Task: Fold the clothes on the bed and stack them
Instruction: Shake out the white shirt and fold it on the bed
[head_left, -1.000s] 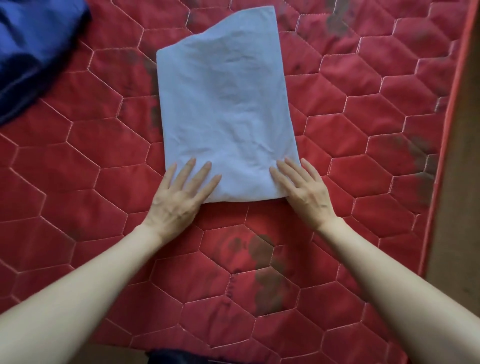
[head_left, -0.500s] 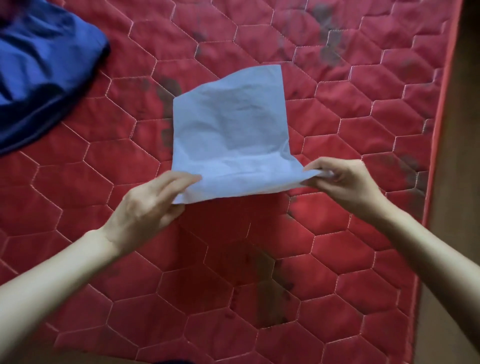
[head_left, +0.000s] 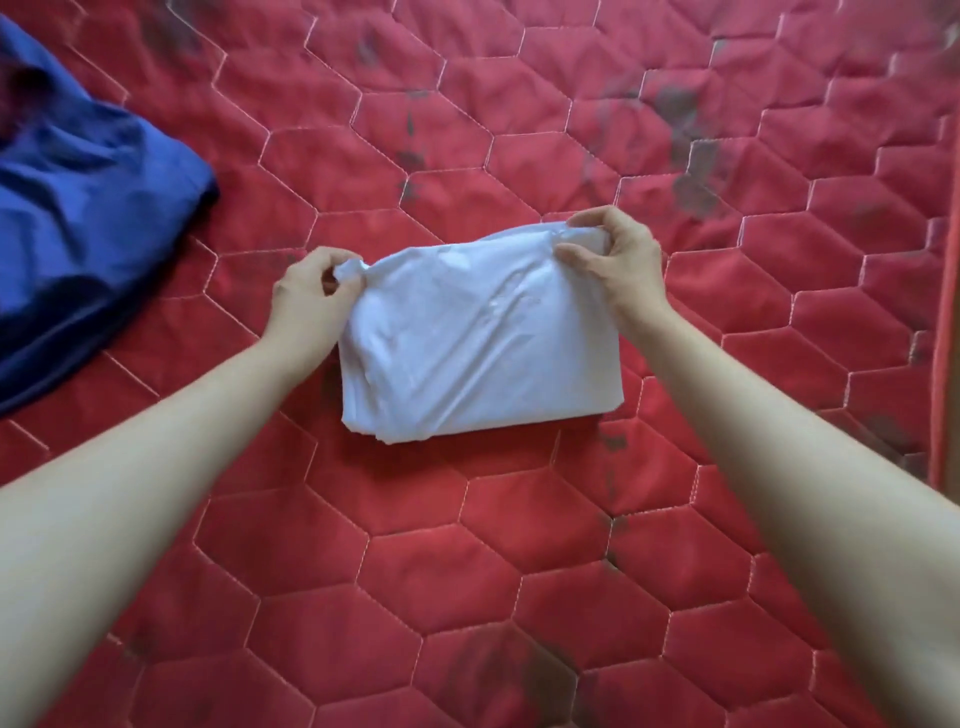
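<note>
Garment under inspection: 1 white cloth (head_left: 480, 353), folded into a compact rectangle, lying near the middle of the red quilted bed (head_left: 519, 597), its long side running left to right.

Left hand (head_left: 306, 296): thumb and fingers curled, pinching the far-left corner of the cloth, which is bunched into a small twist at the grip. Right hand (head_left: 618, 260): thumb and fingers likewise pinching the far-right corner, where the top layer is gathered. Both far corners look slightly raised; the near edge rests on the bed.

Handling assessment — the fabric appears thin, soft and light, with diagonal creases running across the top face, so it should offer no stiffness of its own and will sag or unfold if lifted by 1 point. Judged best taken at 2 corners of the same edge, as now, or carried from beneath with flat palms to keep the layers together.

Other item: 1 blue garment (head_left: 78, 218), crumpled and unfolded, lies well apart at the far left — apparently still to be folded. No stack is yet visible.
</note>
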